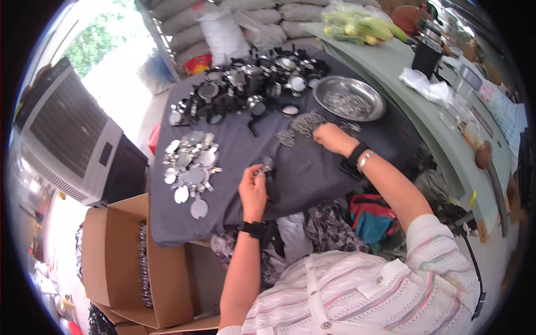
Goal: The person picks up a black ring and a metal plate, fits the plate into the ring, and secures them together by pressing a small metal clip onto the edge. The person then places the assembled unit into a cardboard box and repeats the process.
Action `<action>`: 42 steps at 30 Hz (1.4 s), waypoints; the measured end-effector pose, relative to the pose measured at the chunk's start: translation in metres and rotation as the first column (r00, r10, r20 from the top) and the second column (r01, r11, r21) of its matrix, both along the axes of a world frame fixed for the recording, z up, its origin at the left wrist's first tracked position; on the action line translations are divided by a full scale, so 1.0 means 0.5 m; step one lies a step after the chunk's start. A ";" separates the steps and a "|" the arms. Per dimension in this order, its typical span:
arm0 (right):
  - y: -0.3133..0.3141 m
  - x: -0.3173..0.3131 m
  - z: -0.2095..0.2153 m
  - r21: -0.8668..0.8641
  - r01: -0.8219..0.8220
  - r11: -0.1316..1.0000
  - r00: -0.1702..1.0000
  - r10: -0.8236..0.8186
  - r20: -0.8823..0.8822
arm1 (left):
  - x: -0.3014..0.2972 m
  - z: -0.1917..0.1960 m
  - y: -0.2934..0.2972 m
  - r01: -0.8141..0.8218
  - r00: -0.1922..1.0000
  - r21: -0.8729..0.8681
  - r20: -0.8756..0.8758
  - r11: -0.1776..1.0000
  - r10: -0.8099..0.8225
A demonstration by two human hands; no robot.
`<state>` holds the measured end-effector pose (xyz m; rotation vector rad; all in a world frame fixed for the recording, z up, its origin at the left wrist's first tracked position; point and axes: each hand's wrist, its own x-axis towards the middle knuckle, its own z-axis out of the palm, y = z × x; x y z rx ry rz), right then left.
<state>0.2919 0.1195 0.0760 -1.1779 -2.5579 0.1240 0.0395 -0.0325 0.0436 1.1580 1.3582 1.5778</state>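
My left hand (253, 194) is closed round a small black part with a round silver cap (268, 164), held upright over the dark cloth. My right hand (335, 138) has its fingers pinched together at the edge of a heap of small metal pins (307, 123); whatever lies between the fingertips is too small to make out. A smaller heap of pins (286, 138) sits just left of it. Beyond the right hand, a steel bowl (375, 115) holds more of these small metal pieces. Left of my left hand lies a pile of flat round silver lids with tabs (192, 167).
Many black parts with silver caps (237, 84) crowd the table's far side. Along the right runs a green table (365, 61) with bagged vegetables (360, 23). An open cardboard box (120, 262) stands at the lower left, below an air cooler (70, 131). Stacked sacks (173, 28) line the back.
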 end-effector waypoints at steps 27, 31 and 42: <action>-0.200 -0.220 0.008 -0.021 -0.316 0.949 0.745 0.235 -0.624 | 0.000 0.004 -0.003 0.067 0.995 -0.010 0.075 0.998 -0.066; -0.194 -0.229 -0.015 0.117 -0.268 0.956 0.754 0.284 -0.593 | -0.004 0.001 -0.004 0.086 0.993 -0.008 0.078 0.996 -0.085; -0.198 -0.242 -0.019 0.049 -0.261 0.964 0.664 0.216 -0.716 | 0.004 -0.002 -0.004 0.045 0.995 0.041 0.083 0.998 -0.048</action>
